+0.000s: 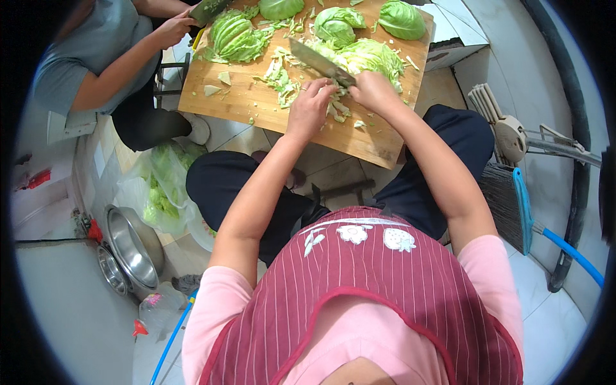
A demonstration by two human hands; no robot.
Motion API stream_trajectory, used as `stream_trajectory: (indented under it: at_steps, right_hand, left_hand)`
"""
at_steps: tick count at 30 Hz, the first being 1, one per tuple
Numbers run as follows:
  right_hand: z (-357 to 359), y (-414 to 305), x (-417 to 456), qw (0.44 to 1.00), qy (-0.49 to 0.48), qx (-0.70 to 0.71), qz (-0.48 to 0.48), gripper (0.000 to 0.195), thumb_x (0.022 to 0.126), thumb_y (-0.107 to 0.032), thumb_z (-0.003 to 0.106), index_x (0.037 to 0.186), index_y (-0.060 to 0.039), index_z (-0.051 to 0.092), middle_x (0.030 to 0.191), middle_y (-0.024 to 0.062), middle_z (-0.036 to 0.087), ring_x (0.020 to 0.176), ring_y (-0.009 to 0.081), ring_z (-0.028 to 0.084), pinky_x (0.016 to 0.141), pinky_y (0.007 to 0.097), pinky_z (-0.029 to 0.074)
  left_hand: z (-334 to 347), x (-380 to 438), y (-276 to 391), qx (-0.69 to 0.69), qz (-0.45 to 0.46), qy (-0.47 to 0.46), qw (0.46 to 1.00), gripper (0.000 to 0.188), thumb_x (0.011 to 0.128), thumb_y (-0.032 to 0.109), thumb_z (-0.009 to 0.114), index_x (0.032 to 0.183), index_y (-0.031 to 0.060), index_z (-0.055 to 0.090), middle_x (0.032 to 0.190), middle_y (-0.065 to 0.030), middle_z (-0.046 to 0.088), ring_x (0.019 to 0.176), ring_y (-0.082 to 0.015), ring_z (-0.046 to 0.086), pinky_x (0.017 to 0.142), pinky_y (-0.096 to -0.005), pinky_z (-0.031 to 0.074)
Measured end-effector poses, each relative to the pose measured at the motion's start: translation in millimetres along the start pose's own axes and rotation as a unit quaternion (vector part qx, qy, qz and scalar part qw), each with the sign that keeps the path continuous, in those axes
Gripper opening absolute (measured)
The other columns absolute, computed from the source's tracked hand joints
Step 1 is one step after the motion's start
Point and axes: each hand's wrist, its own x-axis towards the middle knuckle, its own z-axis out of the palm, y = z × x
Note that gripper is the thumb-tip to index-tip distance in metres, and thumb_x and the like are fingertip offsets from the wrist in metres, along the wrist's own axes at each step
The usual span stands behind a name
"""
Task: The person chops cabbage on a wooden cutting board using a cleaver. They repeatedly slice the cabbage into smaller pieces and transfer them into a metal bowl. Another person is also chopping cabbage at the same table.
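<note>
My right hand [375, 94] is closed around the handle of a cleaver [315, 57], whose blade points up and left over a wooden cutting board [231, 106]. My left hand [310, 110] is at the blade's near side, fingers bent and close to the steel; whether they pinch anything is hidden. Cabbage shreds [339, 110] lie beneath both hands. Just beyond the blade is a heap of cut cabbage [373, 55], with a cut cabbage piece [337, 26] behind it. Another cabbage piece [402, 20] rests at the far right corner.
At upper left, a co-worker's hand [173, 31] holds a second cleaver [208, 10] beside sliced cabbage [236, 36]. Plastic bags of greens [161, 192] and steel basins [132, 245] stand on the floor at left. A broom [510, 207] leans at right.
</note>
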Motion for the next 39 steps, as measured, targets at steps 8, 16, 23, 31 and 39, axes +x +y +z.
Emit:
stream_trajectory:
  at_steps: [8,16,23,31,39]
  right_hand:
    - [-24,-2,-56,0.997,0.053,-0.043,-0.038,0.016,0.075,-0.015,0.055,0.07,-0.0015,0.062,0.067,0.0198,0.061,0.067,0.0344,0.062,0.062,0.0436,0.05]
    - [-14,-14,-55,0.995,0.0,-0.089,-0.055,0.013,0.075,-0.014,0.054,0.074,-0.0023,0.06,0.066,0.0204,0.059,0.067,0.0359,0.06,0.064,0.0447,0.049]
    - [-17,-13,-56,0.995,0.011,-0.084,-0.045,0.012,0.075,-0.014,0.055,0.074,-0.0026,0.06,0.067,0.0205,0.059,0.067,0.0358,0.06,0.063,0.0447,0.049]
    - [-17,-18,-58,0.989,0.01,-0.118,-0.089,0.011,0.072,-0.009,0.054,0.07,-0.0024,0.063,0.067,0.0192,0.061,0.065,0.0335,0.063,0.059,0.0423,0.051]
    - [-22,-22,-47,0.977,-0.021,-0.161,-0.14,0.009,0.069,-0.005,0.054,0.069,-0.0017,0.063,0.069,0.0182,0.063,0.066,0.0329,0.064,0.057,0.041,0.052]
  left_hand:
    - [-20,-35,-5,0.03,-0.082,-0.018,0.996,0.027,0.069,0.006,0.065,0.095,0.0075,0.056,0.097,-0.0102,0.053,0.095,-0.0306,0.049,0.082,-0.0384,0.042]
    - [-9,-30,-9,0.044,-0.124,0.042,0.99,0.02,0.069,-0.001,0.056,0.088,0.0057,0.057,0.089,-0.0096,0.053,0.086,-0.0279,0.053,0.073,-0.0375,0.045]
    - [-5,-22,-18,0.052,-0.04,0.025,0.998,0.018,0.073,0.002,0.058,0.09,0.0058,0.058,0.09,-0.0099,0.054,0.084,-0.0298,0.054,0.07,-0.0378,0.045]
    - [2,-33,8,0.056,-0.061,0.056,0.995,0.024,0.073,0.01,0.062,0.096,0.007,0.056,0.094,-0.0117,0.053,0.086,-0.0311,0.052,0.074,-0.0381,0.045]
    - [4,-35,-14,0.032,-0.069,0.051,0.996,0.014,0.073,0.005,0.06,0.086,0.0066,0.055,0.086,-0.0114,0.053,0.081,-0.0303,0.052,0.067,-0.039,0.044]
